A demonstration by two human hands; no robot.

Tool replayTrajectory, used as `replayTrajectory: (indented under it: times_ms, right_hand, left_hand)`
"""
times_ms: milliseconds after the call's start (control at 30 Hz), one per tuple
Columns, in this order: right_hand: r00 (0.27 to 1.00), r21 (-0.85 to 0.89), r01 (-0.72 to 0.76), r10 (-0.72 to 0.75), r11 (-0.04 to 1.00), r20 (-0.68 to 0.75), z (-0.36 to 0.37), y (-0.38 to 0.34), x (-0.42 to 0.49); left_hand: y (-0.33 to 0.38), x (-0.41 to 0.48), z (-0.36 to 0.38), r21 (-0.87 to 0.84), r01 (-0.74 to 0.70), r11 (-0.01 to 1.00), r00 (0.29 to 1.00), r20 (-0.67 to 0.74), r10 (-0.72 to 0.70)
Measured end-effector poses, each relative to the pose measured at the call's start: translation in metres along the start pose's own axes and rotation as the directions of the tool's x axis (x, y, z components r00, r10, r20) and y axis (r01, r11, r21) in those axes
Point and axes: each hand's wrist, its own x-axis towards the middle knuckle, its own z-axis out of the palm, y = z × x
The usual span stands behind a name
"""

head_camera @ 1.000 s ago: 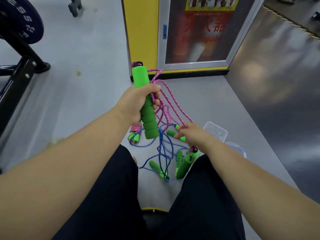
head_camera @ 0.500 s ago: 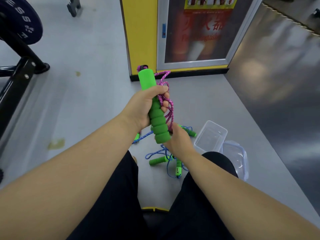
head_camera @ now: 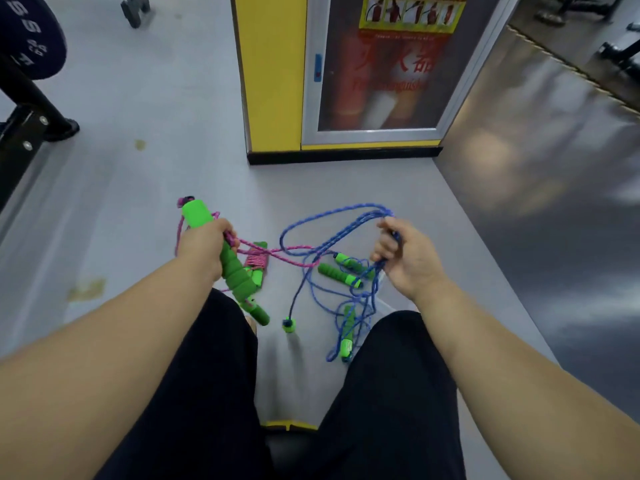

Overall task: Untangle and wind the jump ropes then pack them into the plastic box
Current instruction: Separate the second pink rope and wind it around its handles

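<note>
Jump ropes: untangling step in hand, judged from the crossed cords. Left hand point(head_camera: 204, 245) is closed round a green foam handle point(head_camera: 231, 268) with pink rope point(head_camera: 277, 252) running from it. Right hand point(head_camera: 407, 256) is closed on raised loops of blue rope point(head_camera: 332, 242); pink crosses blue between the hands. Remaining handles lie on the floor point(head_camera: 156, 202). Next: draw the pink free of the blue loops. Box not visible.

right arm point(head_camera: 519, 358) hides plastic box.
</note>
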Motion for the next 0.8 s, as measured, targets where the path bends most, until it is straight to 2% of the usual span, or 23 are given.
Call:
replayTrajectory:
  times_ms: [33,100,233,300,333,433,500,600,667,733,767,800]
  right_hand:
    - [0.998,0.122,-0.001,0.008,0.993,-0.056,-0.005,-0.005,0.004]
    - [0.983,0.145,-0.005,0.032,0.989,-0.18,-0.019,-0.007,0.012]
    - [0.962,-0.157,-0.13,0.087,0.979,-0.258,-0.041,0.011,0.02]
    - [0.943,-0.225,-0.172,0.094,0.959,-0.32,-0.045,0.018,0.023]
    - [0.923,-0.207,-0.194,0.107,0.959,-0.369,-0.047,0.019,0.025]
    - [0.805,0.074,-0.272,0.269,0.96,-0.529,-0.062,0.02,0.034]
    - [0.766,0.012,-0.361,0.303,0.933,-0.566,-0.068,0.023,0.034]
    - [0.813,-0.314,-0.489,0.295,0.814,-0.501,-0.061,0.025,0.019]
    - [0.877,-0.533,-0.449,0.239,0.717,-0.417,-0.047,0.03,0.012]
    - [0.962,-0.777,-0.27,0.119,0.569,-0.247,-0.024,0.037,0.01]
    - [0.99,-0.849,-0.134,0.115,0.511,-0.087,-0.01,0.042,0.008]
    - [0.985,-0.885,-0.012,0.157,0.466,0.069,0.003,0.048,0.007]
  left_hand:
    - [-0.005,0.002,-0.002,0.002,0.009,1.0,1.0,-0.01,-0.009]
    - [-0.009,0.002,-0.005,-0.01,0.022,1.0,1.0,-0.006,-0.023]
    - [0.0,-0.01,0.006,-0.015,-0.024,1.0,0.991,0.134,0.026]
    - [0.01,-0.021,0.014,0.004,-0.074,0.997,0.975,0.212,0.072]
    - [0.015,-0.025,0.017,0.022,-0.103,0.994,0.968,0.233,0.095]
    - [0.032,-0.037,0.023,0.032,-0.145,0.989,0.958,0.254,0.132]
    - [0.041,-0.045,0.024,-0.019,-0.128,0.992,0.951,0.282,0.129]
    - [0.045,-0.063,0.032,-0.03,-0.1,0.995,0.915,0.389,0.104]
    - [0.041,-0.074,0.04,0.018,-0.097,0.995,0.889,0.451,0.078]
    - [0.034,-0.083,0.05,0.058,-0.094,0.994,0.867,0.495,0.053]
    - [0.031,-0.088,0.054,0.062,-0.088,0.994,0.855,0.517,0.044]
    - [0.029,-0.091,0.059,0.057,-0.083,0.995,0.843,0.537,0.039]
